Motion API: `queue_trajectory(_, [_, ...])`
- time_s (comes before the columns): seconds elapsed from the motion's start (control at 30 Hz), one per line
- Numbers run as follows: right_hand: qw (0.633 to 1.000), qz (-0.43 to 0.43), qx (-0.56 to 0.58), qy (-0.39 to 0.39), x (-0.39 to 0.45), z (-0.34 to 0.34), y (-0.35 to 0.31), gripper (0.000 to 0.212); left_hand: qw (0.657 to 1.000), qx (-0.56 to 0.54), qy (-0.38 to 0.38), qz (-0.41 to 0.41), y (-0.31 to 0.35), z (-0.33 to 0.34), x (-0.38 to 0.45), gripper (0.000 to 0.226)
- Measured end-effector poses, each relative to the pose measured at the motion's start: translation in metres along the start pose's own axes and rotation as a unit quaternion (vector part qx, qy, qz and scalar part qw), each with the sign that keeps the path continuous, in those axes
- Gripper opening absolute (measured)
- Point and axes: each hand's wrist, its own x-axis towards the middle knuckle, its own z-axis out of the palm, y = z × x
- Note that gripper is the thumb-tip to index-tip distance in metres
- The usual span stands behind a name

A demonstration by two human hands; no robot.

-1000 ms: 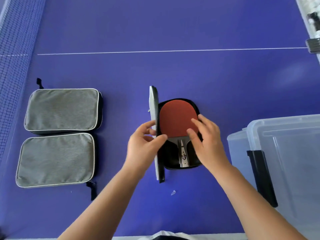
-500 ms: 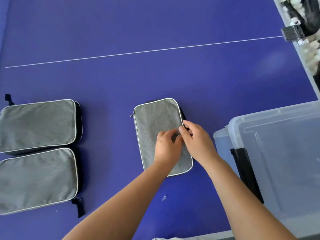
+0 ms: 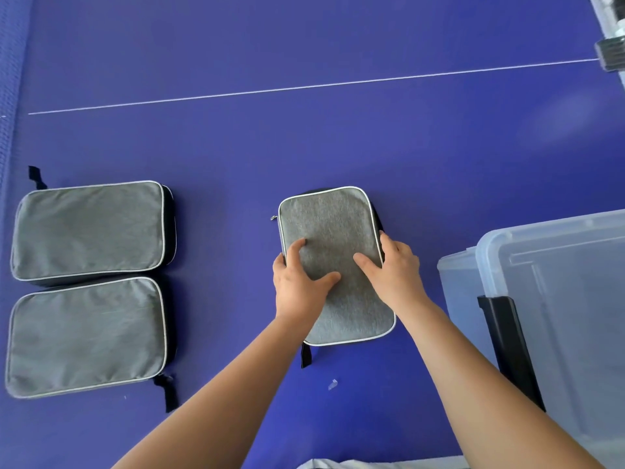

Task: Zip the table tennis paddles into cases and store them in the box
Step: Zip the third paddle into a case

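Across the blue table (image 3: 338, 137) ran a thin white line (image 3: 304, 87), with the net (image 3: 8, 79) along the left edge and a dark clamp (image 3: 610, 55) at the far right corner. Near the table's middle lay a grey case (image 3: 334, 231), flap down, its black loop (image 3: 306, 355) trailing toward the person. Both hands lay on its nearer half: the left hand (image 3: 297, 282) spread flat with fingers straight, thumb pointing inward, and the right hand (image 3: 394, 269) beside it, thumb on the fabric and fingers curled over the case's right edge. Two more grey cases (image 3: 91, 286) sat side by side, touching, well to the left. A clear plastic box (image 3: 554, 286) with a black latch (image 3: 507, 350) stood just right of the right forearm.
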Motion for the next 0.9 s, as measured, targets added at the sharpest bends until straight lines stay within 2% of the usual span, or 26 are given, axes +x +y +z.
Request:
queue_trajectory(0.23, [0.983, 0.026, 0.174, -0.060, 0.006, -0.005, 0.000, 0.073, 1.000, 0.005, -0.003, -0.010, 0.004, 0.000, 0.000, 0.082])
queue_trajectory(0.37, [0.960, 0.052, 0.241, -0.132, -0.006, -0.006, -0.006, 0.051, 0.999, -0.012, 0.002, -0.044, 0.000, -0.006, -0.008, 0.083])
queue_trajectory(0.43, [0.955, 0.051, 0.258, -0.135, -0.016, -0.004, -0.008, 0.053, 0.998, -0.037, -0.009, -0.059, -0.006, -0.010, -0.019, 0.083])
queue_trajectory(0.7, [0.973, -0.018, 0.194, -0.122, -0.073, -0.009, -0.019, 0.052, 0.988, -0.123, -0.024, -0.091, -0.051, -0.031, -0.082, 0.079])
queue_trajectory(0.83, [0.974, -0.034, 0.186, -0.123, -0.107, -0.013, -0.018, 0.056, 0.968, -0.228, 0.005, -0.107, -0.072, -0.051, -0.105, 0.067])
queue_trajectory(0.9, [0.975, -0.039, 0.177, -0.128, -0.124, -0.015, -0.018, 0.057, 0.958, -0.253, 0.019, -0.132, -0.082, -0.064, -0.108, 0.070])
